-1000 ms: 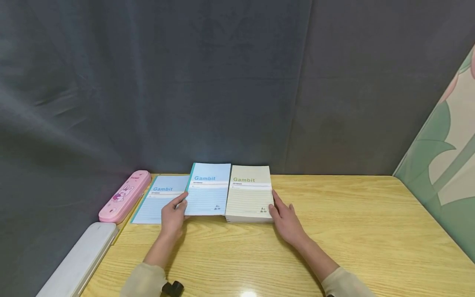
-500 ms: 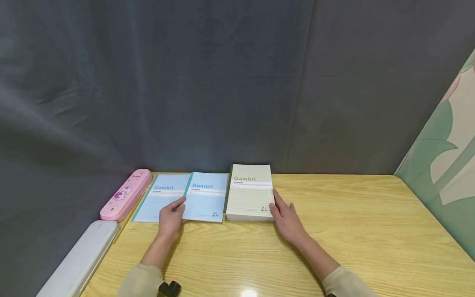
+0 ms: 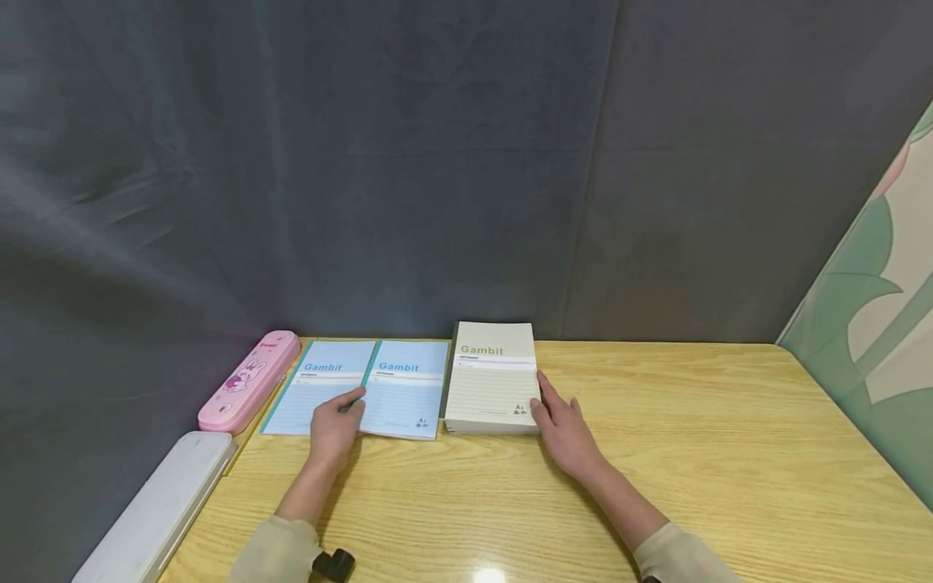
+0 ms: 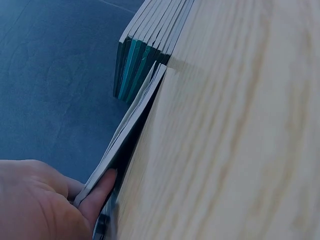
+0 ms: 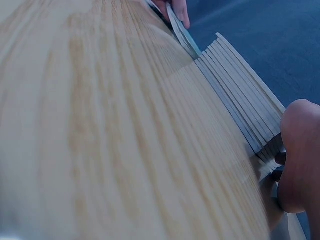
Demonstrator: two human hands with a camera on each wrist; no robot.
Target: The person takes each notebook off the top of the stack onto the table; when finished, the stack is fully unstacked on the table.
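Note:
My left hand point(image 3: 335, 429) pinches the left edge of a light blue notebook point(image 3: 404, 397) between thumb and fingers. In the left wrist view that held edge of the notebook point(image 4: 131, 120) is lifted off the wood, while its far edge is down beside the stack. Another light blue notebook point(image 3: 321, 389) lies flat to its left, partly behind the hand. A thick stack of notebooks point(image 3: 492, 380) with a cream one on top stands to the right. Against the stack's right side rests my right hand point(image 3: 568, 437), with its index finger fairly straight; its lower fingers are hidden in the head view.
A pink pencil case point(image 3: 248, 385) with a rabbit picture lies at the table's left edge. Nearer stands a long white case point(image 3: 156, 506). Dark grey curtain point(image 3: 466, 178) hangs behind the wooden table point(image 3: 656, 453). A patterned panel point(image 3: 867, 324) borders the right side.
The held blue notebook has come down and slightly left, away from beside the stack's top, to lie next to the other blue one. My right hand stays at the stack.

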